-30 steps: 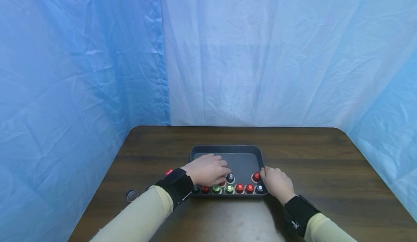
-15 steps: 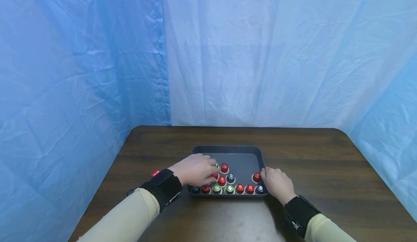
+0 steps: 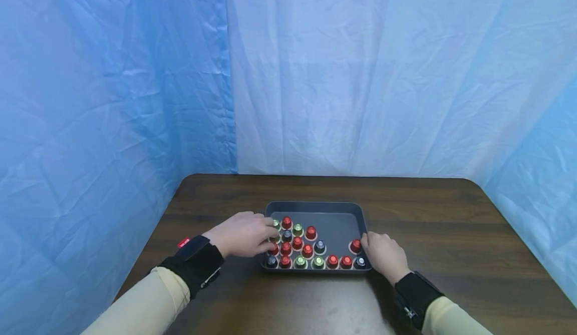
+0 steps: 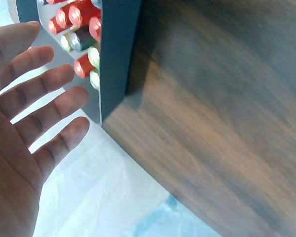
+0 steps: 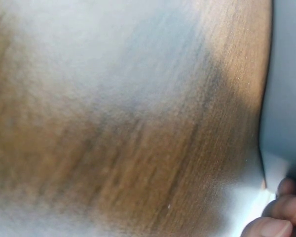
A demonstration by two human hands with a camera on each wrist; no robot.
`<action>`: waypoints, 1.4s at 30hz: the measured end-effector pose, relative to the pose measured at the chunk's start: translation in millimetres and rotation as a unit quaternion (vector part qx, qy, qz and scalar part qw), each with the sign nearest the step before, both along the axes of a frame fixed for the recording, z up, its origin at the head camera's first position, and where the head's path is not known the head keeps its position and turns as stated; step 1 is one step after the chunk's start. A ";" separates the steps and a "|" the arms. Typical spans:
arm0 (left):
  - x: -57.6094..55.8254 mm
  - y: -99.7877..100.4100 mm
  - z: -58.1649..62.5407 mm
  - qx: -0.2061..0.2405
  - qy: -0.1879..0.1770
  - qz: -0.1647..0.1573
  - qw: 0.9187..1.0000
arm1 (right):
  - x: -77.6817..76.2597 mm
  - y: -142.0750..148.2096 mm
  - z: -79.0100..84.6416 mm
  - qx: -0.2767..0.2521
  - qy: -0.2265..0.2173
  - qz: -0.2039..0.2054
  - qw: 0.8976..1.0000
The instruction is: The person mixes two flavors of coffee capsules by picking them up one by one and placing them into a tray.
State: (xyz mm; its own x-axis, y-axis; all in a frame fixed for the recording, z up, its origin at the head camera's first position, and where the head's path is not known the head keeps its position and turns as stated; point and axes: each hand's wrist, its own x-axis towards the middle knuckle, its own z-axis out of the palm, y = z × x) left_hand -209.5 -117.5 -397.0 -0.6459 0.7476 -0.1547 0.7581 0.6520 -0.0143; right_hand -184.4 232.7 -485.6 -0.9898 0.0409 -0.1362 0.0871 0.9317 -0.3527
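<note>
A dark grey baking tray [image 3: 335, 220] lies on the table, with several coffee capsules standing in it. Red capsules [image 3: 286, 222], green capsules [image 3: 297, 230] and dark blue capsules [image 3: 319, 247] fill its left part and front row. One more red capsule [image 3: 355, 246] stands by the right wall. At the tray's left edge my left hand [image 3: 245, 235] has its fingertips over the outermost capsules; the left wrist view shows its fingers spread, holding nothing. My right hand [image 3: 384, 255] grips the tray's right rim, curled fingertips [image 5: 286, 207] against the outer wall.
The brown wooden table [image 3: 428, 215] has rounded far corners. Blue and whitish curtains [image 3: 360, 74] hang behind it and at both sides. Black straps [image 3: 196, 265] wrap both wrists, a red tag by the left one.
My left hand has moved left across the tray, uncovering the capsules beneath it. My left forearm now hides the capsule that lay on the table. My right hand stays at the rim.
</note>
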 end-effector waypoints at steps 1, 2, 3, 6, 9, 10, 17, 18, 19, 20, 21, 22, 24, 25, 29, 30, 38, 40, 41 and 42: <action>0.4 -3.3 1.4 -0.002 -0.002 0.004 1.000 | 0.0 0.1 0.1 -0.001 0.001 0.001 1.000; 0.5 -6.4 2.5 -0.004 -0.005 0.010 1.000 | 0.3 0.1 0.2 -0.003 0.002 0.001 1.000; 0.7 -9.4 3.9 -0.005 -0.008 0.017 1.000 | 0.2 0.2 0.0 -0.004 0.004 0.002 1.000; 0.7 -19.2 6.8 -0.007 -0.016 0.038 0.999 | 0.2 0.6 -0.8 -0.004 0.008 0.002 1.000; 0.6 -29.1 9.8 -0.007 -0.024 0.063 0.998 | -0.2 0.8 -1.3 -0.003 0.009 0.001 1.000; 0.4 -32.7 10.5 -0.007 -0.027 0.070 0.997 | -0.2 0.9 -1.1 -0.002 0.009 0.001 1.000; -0.1 -59.2 12.7 -0.004 -0.039 0.101 0.994 | 0.3 0.0 0.3 0.002 0.012 0.005 1.000; 0.4 -62.8 12.5 -0.003 -0.042 0.106 0.994 | 0.6 -0.2 0.8 0.002 0.012 0.004 1.000; 1.1 -66.3 12.5 -0.003 -0.047 0.109 0.993 | 0.3 -0.1 0.4 0.003 0.012 0.005 1.000; 1.8 -69.9 12.1 -0.004 -0.052 0.113 0.992 | 0.1 -0.1 0.2 0.004 0.013 0.005 1.000; 2.6 -73.2 11.4 -0.006 -0.058 0.122 0.991 | 0.2 -0.2 0.4 0.004 0.012 0.005 1.000; 3.2 -76.8 10.6 -0.008 -0.063 0.127 0.990 | 0.1 -0.1 0.3 0.004 0.012 0.005 1.000; 4.3 -83.9 8.8 -0.014 -0.080 0.145 0.986 | -0.3 0.1 -0.3 0.003 0.011 0.005 1.000; 4.6 -87.8 7.8 -0.018 -0.089 0.153 0.984 | -0.6 0.4 -0.7 0.003 0.011 0.005 1.000; 5.2 -102.8 3.0 -0.033 -0.130 0.201 0.970 | -0.5 0.9 -1.1 0.002 0.009 0.001 1.000; 5.2 -106.3 1.5 -0.036 -0.141 0.213 0.966 | -0.4 1.0 -1.0 0.001 0.007 0.001 1.000; 8.7 -124.8 -8.6 -0.051 -0.190 0.278 0.940 | -0.9 0.7 -1.8 -0.005 0.003 0.001 1.000; 9.6 -127.7 -10.7 -0.048 -0.196 0.288 0.936 | -1.1 0.7 -2.0 -0.006 0.003 0.001 1.000; 10.2 -129.0 -11.6 -0.046 -0.201 0.294 0.933 | -1.1 0.8 -2.0 -0.007 0.001 0.001 1.000; 11.1 -130.1 -12.6 -0.044 -0.206 0.300 0.930 | -1.0 0.7 -1.9 -0.008 0.001 0.000 1.000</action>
